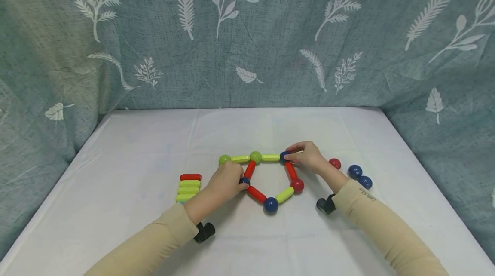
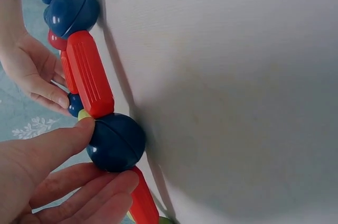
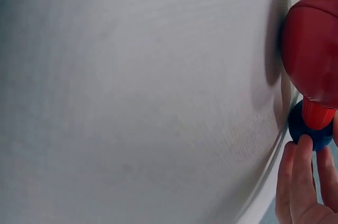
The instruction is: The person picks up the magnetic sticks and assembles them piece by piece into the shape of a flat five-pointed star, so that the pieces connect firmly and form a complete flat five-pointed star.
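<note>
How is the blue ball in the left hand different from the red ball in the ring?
The left hand pinches the blue ball, but no fingers touch the red ball. The blue ball joins two red sticks, while the red ball joins one red stick and one yellow-green stick. Both balls are round and show a seam line.

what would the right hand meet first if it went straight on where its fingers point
The right hand pinches a blue ball; just beyond, the yellow-green rod joined to it looks first in line, though depth is hard to judge.
</note>
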Available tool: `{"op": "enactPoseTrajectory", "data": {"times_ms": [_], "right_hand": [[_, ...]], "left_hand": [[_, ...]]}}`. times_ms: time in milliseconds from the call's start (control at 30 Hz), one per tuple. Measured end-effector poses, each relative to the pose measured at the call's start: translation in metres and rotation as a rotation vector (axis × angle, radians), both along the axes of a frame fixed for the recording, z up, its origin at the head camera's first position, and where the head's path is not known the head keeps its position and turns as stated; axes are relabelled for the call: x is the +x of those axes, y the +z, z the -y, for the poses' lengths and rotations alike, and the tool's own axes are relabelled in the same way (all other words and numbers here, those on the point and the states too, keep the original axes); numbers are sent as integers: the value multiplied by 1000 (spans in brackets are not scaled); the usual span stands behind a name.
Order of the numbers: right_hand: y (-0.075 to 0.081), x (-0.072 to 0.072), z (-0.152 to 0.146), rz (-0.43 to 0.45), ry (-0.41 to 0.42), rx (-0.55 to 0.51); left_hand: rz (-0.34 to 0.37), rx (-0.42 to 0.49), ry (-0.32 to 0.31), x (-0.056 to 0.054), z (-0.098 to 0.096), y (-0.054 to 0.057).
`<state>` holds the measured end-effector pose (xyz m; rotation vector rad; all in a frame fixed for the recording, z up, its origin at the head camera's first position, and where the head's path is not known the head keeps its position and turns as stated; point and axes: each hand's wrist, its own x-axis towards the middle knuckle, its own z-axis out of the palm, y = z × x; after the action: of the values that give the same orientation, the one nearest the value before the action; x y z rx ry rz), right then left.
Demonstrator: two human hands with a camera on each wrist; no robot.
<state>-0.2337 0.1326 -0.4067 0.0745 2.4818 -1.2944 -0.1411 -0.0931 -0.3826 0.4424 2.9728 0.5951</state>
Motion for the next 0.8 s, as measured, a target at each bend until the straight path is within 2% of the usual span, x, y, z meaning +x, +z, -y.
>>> {"op": "enactPoseTrajectory", "data": {"times_ms": [267,400,500,567,700,800], "right_hand": [[0,0,-1,0,4,2],[-1,1,0,5,-7,-5],[-1,1,0,-2,-7,-4],[-1,1,0,-7,-6,-4],[-1,1,0,-15,-2,1],[-1,1,0,-17,-7,2]], "left_hand": [[31,13,-19,0,0,0],[140,46,-70,-1,12,7],[199,51,-103,-2,32,14],[180,36,-101,-2,52,18],[89,-16,-42,-1,95,15],[94,-28,4,-1,119,9]]}}
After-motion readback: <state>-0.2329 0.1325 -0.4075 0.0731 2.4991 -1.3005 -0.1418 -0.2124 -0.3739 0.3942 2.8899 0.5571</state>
